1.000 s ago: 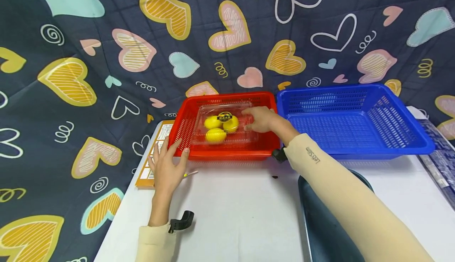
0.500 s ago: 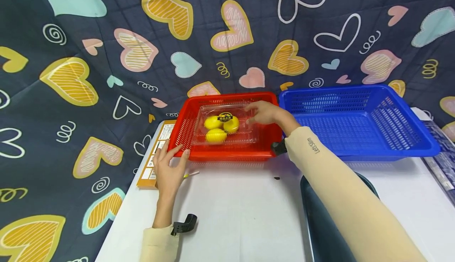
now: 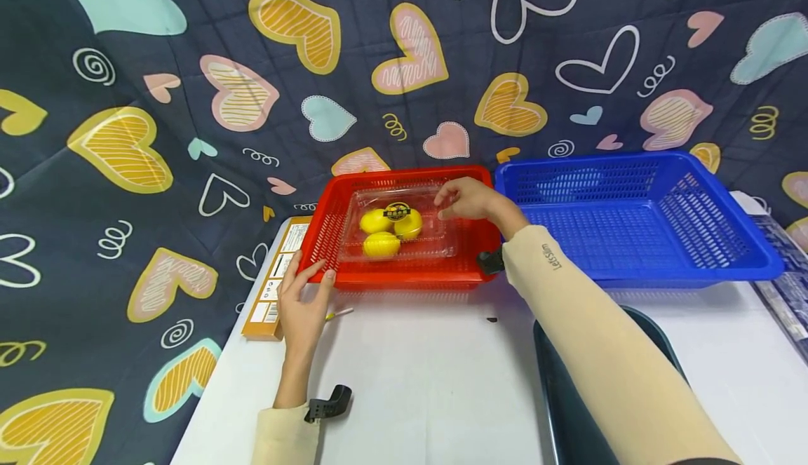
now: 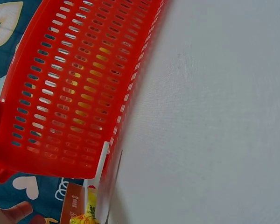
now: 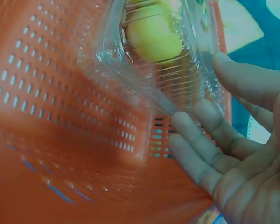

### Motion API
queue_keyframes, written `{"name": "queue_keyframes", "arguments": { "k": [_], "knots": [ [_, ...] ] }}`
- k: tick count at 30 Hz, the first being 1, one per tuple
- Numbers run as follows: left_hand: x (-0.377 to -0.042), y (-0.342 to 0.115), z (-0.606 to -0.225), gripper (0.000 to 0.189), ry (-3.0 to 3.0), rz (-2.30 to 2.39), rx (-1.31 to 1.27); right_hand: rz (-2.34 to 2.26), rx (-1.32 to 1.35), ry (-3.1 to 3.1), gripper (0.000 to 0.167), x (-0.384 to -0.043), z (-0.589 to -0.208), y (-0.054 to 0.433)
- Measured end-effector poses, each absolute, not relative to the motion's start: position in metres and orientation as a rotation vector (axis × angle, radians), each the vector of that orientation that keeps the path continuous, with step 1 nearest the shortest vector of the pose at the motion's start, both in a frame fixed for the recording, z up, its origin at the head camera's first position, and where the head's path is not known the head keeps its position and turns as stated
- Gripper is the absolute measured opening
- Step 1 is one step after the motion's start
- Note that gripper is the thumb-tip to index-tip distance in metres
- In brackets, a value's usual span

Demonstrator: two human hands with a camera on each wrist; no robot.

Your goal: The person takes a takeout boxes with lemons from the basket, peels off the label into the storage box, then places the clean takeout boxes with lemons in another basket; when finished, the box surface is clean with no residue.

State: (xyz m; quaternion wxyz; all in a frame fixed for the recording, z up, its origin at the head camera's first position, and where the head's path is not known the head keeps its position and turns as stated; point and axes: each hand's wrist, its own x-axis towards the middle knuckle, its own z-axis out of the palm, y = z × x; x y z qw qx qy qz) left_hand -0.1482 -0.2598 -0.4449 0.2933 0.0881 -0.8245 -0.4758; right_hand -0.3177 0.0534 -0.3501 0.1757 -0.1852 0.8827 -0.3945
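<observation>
In the head view, a clear plastic box (image 3: 431,242) with a black label lies inside the red basket (image 3: 404,275). Yellow lemons (image 3: 381,245) show through its lid. My right hand (image 3: 470,198) is at the box's right end. The right wrist view shows its fingertips (image 5: 183,122) by the edge of the box, with the thumb apart from them; whether they press on it I cannot tell. My left hand (image 3: 303,311) rests its fingers at the basket's front left corner. Only part of that hand appears in the left wrist view, beside the basket rim.
A blue basket (image 3: 688,272) stands right of the red one. Nearer on the right, a dark teal bin (image 3: 568,388) is partly covered by my right sleeve. An orange-and-white carton (image 3: 261,311) and a small white-and-yellow stick (image 3: 341,313) lie by the left hand. A heart-patterned cloth hangs behind.
My right hand has shifted slightly toward the back at the box's right end. The left hand's spread fingers have settled closer together at the basket's corner. The box stays put.
</observation>
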Motion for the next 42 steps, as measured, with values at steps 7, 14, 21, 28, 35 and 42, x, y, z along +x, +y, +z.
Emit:
{"name": "queue_keyframes", "arguments": {
  "k": [7,14,21,28,35,42],
  "knots": [
    [-0.148,-0.258,-0.445,0.032,-2.204,-1.309,0.229,-1.222,-0.433,2.449,0.037,-0.318,-0.356,0.055],
    [-0.147,-0.256,-0.445,0.030,-2.203,-1.335,0.207,-1.212,-0.350,2.329,0.052,-0.316,-0.357,0.054],
    [-0.147,-0.257,-0.444,0.029,-2.207,-1.331,0.206,-1.229,-0.364,2.307,0.052,-0.316,-0.360,0.052],
    [-0.148,-0.257,-0.444,0.027,-2.180,-1.361,0.183,-1.265,-0.405,2.294,0.056,-0.316,-0.364,0.052],
    [-0.148,-0.259,-0.444,0.025,-2.200,-1.333,0.209,-1.462,-0.418,2.217,0.057,-0.320,-0.369,0.052],
    [-0.148,-0.262,-0.445,0.027,-2.224,-1.324,0.235,-1.538,-0.378,2.198,0.051,-0.320,-0.370,0.050]
  ]
}}
